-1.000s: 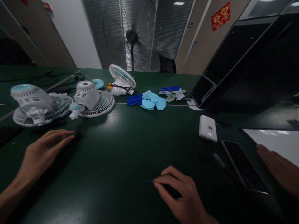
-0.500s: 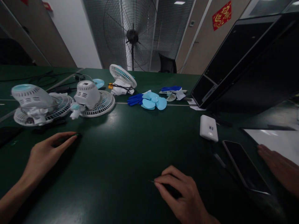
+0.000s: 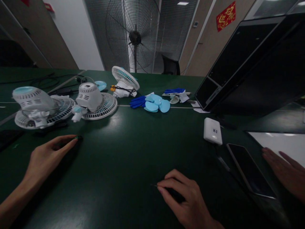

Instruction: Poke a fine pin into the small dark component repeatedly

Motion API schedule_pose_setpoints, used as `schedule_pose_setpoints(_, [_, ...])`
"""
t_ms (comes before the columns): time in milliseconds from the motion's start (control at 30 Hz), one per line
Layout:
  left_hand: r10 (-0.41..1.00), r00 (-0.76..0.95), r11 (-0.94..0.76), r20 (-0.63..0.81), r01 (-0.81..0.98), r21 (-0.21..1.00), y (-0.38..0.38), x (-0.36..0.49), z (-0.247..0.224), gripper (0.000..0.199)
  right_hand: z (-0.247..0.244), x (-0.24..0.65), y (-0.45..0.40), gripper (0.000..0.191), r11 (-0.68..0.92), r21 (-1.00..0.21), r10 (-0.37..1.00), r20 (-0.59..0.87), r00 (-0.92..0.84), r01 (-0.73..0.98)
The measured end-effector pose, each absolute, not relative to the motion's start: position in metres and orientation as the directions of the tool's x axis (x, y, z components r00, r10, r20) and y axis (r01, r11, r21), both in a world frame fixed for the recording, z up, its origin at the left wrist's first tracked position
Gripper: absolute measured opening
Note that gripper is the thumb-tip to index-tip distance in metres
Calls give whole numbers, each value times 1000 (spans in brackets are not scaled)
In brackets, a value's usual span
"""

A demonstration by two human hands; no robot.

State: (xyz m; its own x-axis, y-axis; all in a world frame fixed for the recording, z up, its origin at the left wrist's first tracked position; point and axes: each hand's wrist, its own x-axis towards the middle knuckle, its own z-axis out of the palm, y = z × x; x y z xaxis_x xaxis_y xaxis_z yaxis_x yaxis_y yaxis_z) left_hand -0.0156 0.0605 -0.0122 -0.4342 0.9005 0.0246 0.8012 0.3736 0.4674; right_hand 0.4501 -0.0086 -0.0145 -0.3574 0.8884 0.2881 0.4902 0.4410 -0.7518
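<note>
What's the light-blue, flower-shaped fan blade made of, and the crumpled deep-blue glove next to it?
The light-blue fan blade looks like smooth plastic, slightly shiny: it holds its curved shape. The deep-blue glove seems soft and matt, perhaps cloth or coated knit, because it creases; it's too small to tell which.

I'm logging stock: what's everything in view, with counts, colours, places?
Table: one, green, foreground
Small fans: three, mostly white, left, back centre
Fan parts: two, light blue, centre, back left
Gloves: two bundles, blue, centre
Box: one, white, right
Phone: one, dark, right
Large device: one, black, right
Board: one, white, right
Cables: several, black, back left
Floor fan: one, dark, behind table
Mesh chair: one, black, behind table
Patterned poster: one, red, wall
Co-worker's hand: one, right
Left grip: one, left, pinching dark piece
Right grip: one, centre, pinching thin piece
</note>
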Motion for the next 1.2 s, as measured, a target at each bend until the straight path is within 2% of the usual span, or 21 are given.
schedule_pose_setpoints(133, [864,-498,463,-75,727,507,60,-10,-7,70,-14,450,-9,18,430,-763,893,281,-351,483])
schedule_pose_setpoints(233, [900,-430,390,-67,731,560,57,-8,-6,67,-15,449,-9,17,438,-756,891,291,-350,486])
schedule_pose_setpoints(300, [934,-356,308,-20,775,552,55,-7,-8,63,-15,449,-9,17,443,-752,890,299,-345,488])
schedule_pose_setpoints(367, [960,-275,216,53,849,483,54,-6,-10,61,-15,449,-9,17,446,-754,887,302,-349,482])
schedule_pose_setpoints(467, [980,-147,100,135,947,304,55,-3,-13,58,-14,449,-9,17,433,-760,891,278,-359,485])
schedule_pose_setpoints(567, [991,-85,69,105,987,147,56,-3,-13,58,-14,450,-10,18,432,-760,891,279,-357,485])
schedule_pose_setpoints(667, [994,-66,56,83,991,121,56,-1,-10,59,-15,450,-9,17,448,-759,884,297,-363,472])
schedule_pose_setpoints(733, [991,-62,38,115,978,206,55,8,-8,58,-15,450,-9,17,448,-760,883,295,-364,471])
schedule_pose_setpoints(800, [992,-20,-27,127,932,361,50,30,-6,53,-15,450,-9,16,443,-761,885,285,-368,475])
schedule_pose_setpoints(900, [982,181,-176,55,768,615,37,87,-6,36,-15,450,-10,16,438,-758,887,274,-373,484])
schedule_pose_setpoints(967, [937,349,-247,15,629,737,26,131,-9,26,-15,450,-11,16,440,-754,884,269,-382,488])
schedule_pose_setpoints(1067, [879,474,-306,58,466,830,15,181,-16,16,-17,450,-13,17,461,-736,872,272,-408,495])
schedule_pose_setpoints(1200, [860,507,-299,58,410,862,8,205,-20,12,-23,450,-15,17,482,-693,864,273,-424,535])
